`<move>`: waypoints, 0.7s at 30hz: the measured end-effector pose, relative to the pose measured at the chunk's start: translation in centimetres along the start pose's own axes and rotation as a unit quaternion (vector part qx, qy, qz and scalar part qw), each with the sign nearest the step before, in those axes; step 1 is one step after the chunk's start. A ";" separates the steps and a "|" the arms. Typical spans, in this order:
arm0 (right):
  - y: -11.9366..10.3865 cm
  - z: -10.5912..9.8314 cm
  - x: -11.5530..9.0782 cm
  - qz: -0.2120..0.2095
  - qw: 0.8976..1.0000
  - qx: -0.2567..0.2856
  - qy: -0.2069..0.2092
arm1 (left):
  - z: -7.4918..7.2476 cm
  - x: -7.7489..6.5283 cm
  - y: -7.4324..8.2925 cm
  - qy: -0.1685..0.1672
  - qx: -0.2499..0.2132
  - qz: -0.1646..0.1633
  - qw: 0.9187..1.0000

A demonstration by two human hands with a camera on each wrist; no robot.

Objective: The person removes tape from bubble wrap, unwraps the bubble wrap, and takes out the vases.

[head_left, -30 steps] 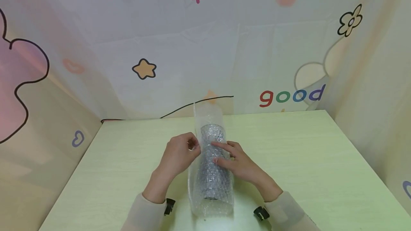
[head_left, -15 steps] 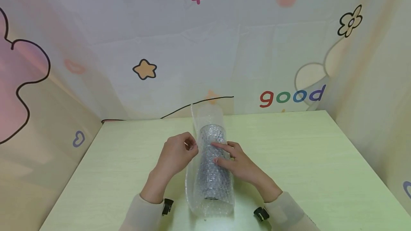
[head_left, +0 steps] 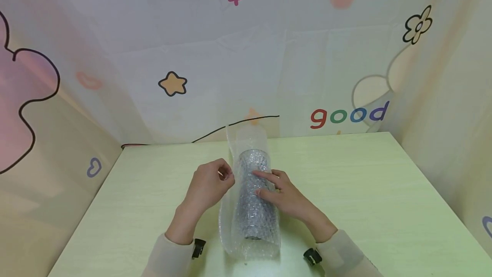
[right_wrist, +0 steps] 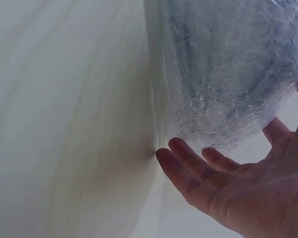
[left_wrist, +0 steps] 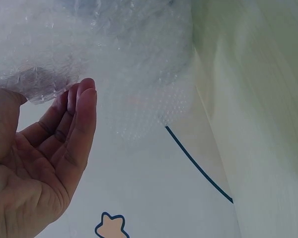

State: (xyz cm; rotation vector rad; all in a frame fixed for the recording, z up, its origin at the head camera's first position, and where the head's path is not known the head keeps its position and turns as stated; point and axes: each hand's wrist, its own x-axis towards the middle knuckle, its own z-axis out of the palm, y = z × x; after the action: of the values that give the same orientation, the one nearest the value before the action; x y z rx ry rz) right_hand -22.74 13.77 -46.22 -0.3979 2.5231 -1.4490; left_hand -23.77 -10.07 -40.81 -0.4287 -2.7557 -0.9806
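A grey cylinder (head_left: 253, 195) lies lengthwise on the table, seen through clear bubble wrap (head_left: 250, 138) rolled around it. The wrap reaches past both ends of the cylinder, and its loose edge stands up on the left side. With thumb and fingers my left hand (head_left: 209, 185) pinches that edge; in the left wrist view the wrap (left_wrist: 134, 59) hangs at the left fingertips (left_wrist: 87, 91). My right hand (head_left: 290, 195) rests on the roll's right side, thumb and index finger extended over the top. Its other fingers (right_wrist: 184, 171) lie loosely bent beside the wrap, near the table.
The pale green table (head_left: 365, 191) extends to both sides of the roll. A printed curtain (head_left: 203, 46) hangs behind, and others close off the left and right. Black clips (head_left: 313, 256) sit at both sleeve cuffs.
My left hand has moved slightly left, drawing the loose bubble wrap edge away from the cylinder. The right hand and the cylinder have stayed in place.
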 end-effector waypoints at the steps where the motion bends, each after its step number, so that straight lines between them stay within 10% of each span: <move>1: 0.0 0.0 0.0 0.001 1.000 -0.002 0.001 | 0.0 0.0 0.0 -0.001 -0.001 -0.001 1.000; 21: -0.2 -0.1 -0.1 0.005 1.000 0.007 -0.001 | -0.3 -0.2 -0.9 -0.003 0.004 -0.005 1.000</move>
State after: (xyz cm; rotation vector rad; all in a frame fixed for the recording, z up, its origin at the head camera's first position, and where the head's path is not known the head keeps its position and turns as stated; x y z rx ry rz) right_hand -22.62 13.77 -46.05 -0.3828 2.5079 -1.4598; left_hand -23.81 -10.91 -41.18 -0.4185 -2.7671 -0.9730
